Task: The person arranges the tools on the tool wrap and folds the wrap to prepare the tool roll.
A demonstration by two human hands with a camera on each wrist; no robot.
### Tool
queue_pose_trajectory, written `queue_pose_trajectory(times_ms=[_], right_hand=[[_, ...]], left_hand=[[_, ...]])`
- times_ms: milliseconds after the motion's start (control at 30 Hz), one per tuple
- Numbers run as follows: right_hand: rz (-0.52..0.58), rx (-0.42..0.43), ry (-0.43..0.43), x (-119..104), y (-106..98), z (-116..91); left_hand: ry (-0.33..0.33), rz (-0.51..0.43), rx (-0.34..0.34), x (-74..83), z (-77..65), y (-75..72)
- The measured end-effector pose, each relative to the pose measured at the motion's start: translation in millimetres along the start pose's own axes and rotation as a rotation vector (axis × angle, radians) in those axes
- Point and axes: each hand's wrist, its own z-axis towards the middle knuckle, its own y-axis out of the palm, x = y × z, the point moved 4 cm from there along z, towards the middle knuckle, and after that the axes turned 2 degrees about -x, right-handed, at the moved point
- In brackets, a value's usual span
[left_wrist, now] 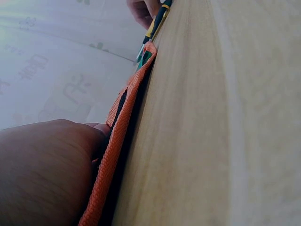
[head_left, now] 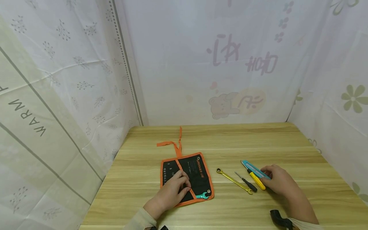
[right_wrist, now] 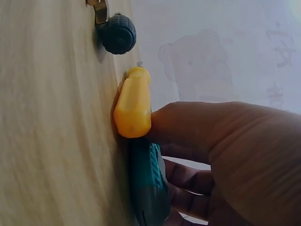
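A black tool pouch [head_left: 198, 177] with orange trim lies flat on the wooden table. My left hand [head_left: 171, 191] pinches the pouch by the orange edge of its pocket; in the left wrist view the trim [left_wrist: 115, 150] runs past the hand, whose fingertips are partly hidden. A teal wrench [head_left: 203, 195] pokes out of the pocket's lower end. On the right, the thumb and curled fingers of my right hand [head_left: 279, 180] grip the rear end of a blue utility knife [head_left: 254, 168]. Against that knife lies a yellow-handled screwdriver [right_wrist: 134, 106], which my right thumb touches.
Between pouch and right hand lie a gold ratchet wrench [head_left: 234, 181] and a black-handled screwdriver [head_left: 250, 184]. Orange ties [head_left: 178, 147] spread from the pouch's far edge. Printed cloth [head_left: 187, 64] hangs behind the table [head_left: 138, 179] and along its sides.
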Motion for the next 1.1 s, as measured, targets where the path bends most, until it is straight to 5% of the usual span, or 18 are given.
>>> queue_pose_trajectory(times_ms=[1100], right_hand=[[0.002, 0.091, 0.038, -8.6, -7.1, -4.9]], left_hand=[[0.013, -0.007, 0.0, 0.5, -0.1, -0.2]])
